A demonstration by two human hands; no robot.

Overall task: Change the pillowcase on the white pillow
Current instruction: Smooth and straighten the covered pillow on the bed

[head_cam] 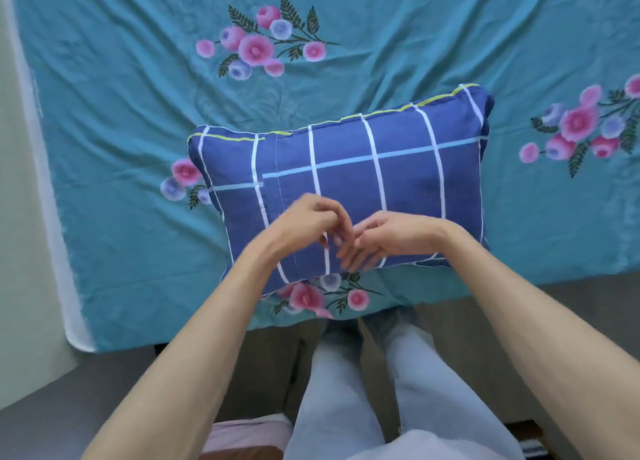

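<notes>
A pillow in a dark blue pillowcase (346,168) with white and light blue lines and a yellow-green edge lies flat on the bed, tilted a little. The case covers the pillow completely, so none of its white shows. Both my hands hover over the near part of the case, fingertips meeting. My left hand (311,222) has loosely curled fingers and is slightly blurred. The fingers of my right hand (381,239) point down-left, reaching the pillow's near edge. Neither hand visibly holds fabric.
A teal bedsheet (138,113) with pink and purple flower prints covers the bed. Its near edge (207,328) runs just in front of my legs. A pale wall (14,182) borders the bed on the left. The grey floor (69,383) lies below.
</notes>
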